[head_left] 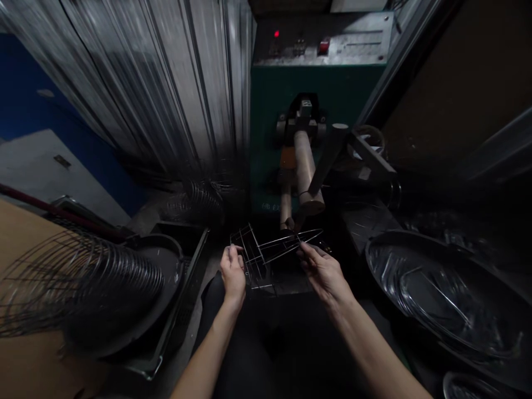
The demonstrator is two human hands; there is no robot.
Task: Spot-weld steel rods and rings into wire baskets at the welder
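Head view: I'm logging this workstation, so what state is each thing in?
Wire frame: held up, off any surface
Left hand: closed on the frame's left end
Right hand: pinching at the frame's right end
Red indicator light: lit
Green machine: running or idle, cannot tell
Left basin: holding stacked wire pieces, fanned out
Right basin: holding loose wires

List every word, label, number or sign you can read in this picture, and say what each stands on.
Nothing reads clearly.
Pale writing low on the green machine: too faint and blurred.
Control panel: any markings too small and blurred.
Pale patch below the slanted bar: too blurred to tell.
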